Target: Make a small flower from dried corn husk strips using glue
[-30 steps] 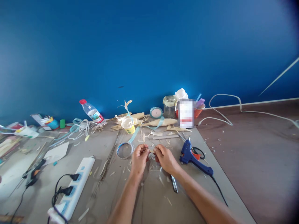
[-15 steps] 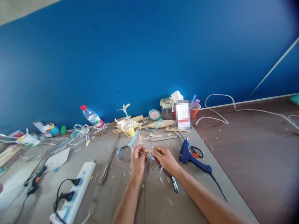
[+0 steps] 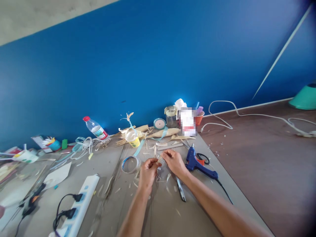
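Power strip: long white block (image 3: 85, 197), smooth plastic, black plugs seated
Bottle: clear plastic (image 3: 98, 130), red cap, leaning
Tape roll: flat ring (image 3: 123, 167) with a blue inner band
Cup: yellow-and-white (image 3: 134, 142), tapered, among dry, papery husks (image 3: 166, 132)
Left hand: curled (image 3: 148, 168), fingertips pinching a pale strip (image 3: 160, 159)
Pale strip: thin, slender, slanting between both hands above the matte grey surface (image 3: 163, 214)
Right hand: thumb and forefinger (image 3: 173, 162) pinched on the strip's far end
Cutter: slim, straight-bodied (image 3: 181, 191), near the right wrist
Glue gun: glossy blue plastic (image 3: 201, 167), pale pointed nozzle

pale strip (image 3: 160, 159), dark-blue glue gun (image 3: 193, 162)
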A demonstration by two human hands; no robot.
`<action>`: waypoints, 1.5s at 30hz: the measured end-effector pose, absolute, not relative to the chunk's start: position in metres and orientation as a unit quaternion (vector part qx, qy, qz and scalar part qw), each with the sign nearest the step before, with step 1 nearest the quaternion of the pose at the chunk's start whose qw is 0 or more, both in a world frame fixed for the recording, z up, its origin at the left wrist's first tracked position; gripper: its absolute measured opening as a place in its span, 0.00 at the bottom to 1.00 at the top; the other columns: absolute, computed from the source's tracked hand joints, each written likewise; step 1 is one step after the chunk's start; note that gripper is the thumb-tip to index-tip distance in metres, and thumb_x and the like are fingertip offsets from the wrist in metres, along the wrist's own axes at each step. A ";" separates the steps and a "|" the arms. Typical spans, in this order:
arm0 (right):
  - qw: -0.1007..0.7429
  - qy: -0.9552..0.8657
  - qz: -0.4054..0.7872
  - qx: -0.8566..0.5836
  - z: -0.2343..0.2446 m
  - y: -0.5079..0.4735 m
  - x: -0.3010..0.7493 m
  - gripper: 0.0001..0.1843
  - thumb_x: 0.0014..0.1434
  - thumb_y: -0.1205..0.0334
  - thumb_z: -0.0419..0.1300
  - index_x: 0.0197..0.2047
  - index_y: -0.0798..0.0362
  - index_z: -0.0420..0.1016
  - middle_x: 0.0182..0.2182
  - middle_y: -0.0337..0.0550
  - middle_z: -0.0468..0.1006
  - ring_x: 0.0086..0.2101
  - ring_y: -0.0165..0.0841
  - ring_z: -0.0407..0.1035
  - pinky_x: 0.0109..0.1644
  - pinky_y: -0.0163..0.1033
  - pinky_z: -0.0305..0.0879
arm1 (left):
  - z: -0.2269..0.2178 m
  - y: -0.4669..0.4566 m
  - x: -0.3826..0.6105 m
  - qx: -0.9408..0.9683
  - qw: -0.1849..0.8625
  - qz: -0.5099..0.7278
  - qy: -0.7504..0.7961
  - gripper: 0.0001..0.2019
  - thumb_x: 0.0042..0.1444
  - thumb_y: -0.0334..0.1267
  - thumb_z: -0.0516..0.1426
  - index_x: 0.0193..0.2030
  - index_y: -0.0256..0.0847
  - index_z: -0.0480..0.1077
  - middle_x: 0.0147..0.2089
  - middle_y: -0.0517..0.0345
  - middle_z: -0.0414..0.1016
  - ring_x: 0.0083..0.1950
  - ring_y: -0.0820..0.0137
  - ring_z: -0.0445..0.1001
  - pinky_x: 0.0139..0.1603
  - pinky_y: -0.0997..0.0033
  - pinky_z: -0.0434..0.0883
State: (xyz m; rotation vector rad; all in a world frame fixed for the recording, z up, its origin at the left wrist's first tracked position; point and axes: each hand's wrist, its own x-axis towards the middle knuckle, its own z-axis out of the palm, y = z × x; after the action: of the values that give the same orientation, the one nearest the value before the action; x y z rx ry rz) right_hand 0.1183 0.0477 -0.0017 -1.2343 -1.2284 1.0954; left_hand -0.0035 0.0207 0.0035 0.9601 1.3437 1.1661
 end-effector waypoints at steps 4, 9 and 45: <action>0.531 -0.507 0.449 -0.510 -0.003 0.049 0.117 0.12 0.46 0.55 0.56 0.20 0.54 0.68 0.15 0.34 0.64 0.20 0.27 0.56 0.24 0.32 0.52 | 0.001 0.019 -0.001 0.421 0.542 0.468 0.557 0.07 0.41 0.37 0.59 0.26 0.37 0.65 0.19 0.66 0.67 0.13 0.83 0.54 0.15 0.79 0.50; 0.556 -0.483 0.452 -0.504 -0.004 0.055 0.123 0.16 0.50 0.50 0.52 0.22 0.55 0.67 0.15 0.35 0.63 0.18 0.26 0.56 0.21 0.32 0.51 | -0.006 0.018 0.000 0.401 0.566 0.463 0.551 0.10 0.41 0.39 0.60 0.24 0.38 0.62 0.13 0.72 0.54 0.13 0.82 0.51 0.15 0.80 0.49; 0.480 -0.465 0.592 -0.451 -0.007 0.045 0.111 0.05 0.37 0.63 0.58 0.16 0.55 0.66 0.13 0.30 0.62 0.17 0.22 0.52 0.21 0.30 0.46 | 0.003 0.022 -0.013 0.285 0.569 0.623 0.455 0.14 0.41 0.42 0.63 0.23 0.37 0.63 0.16 0.71 0.57 0.14 0.85 0.50 0.17 0.80 0.49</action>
State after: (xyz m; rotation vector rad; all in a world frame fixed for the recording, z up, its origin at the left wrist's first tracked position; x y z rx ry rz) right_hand 0.1113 0.0448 -0.0067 -1.1015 -1.1342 1.4437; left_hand -0.0133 0.0225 0.0034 0.6680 1.0691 1.4620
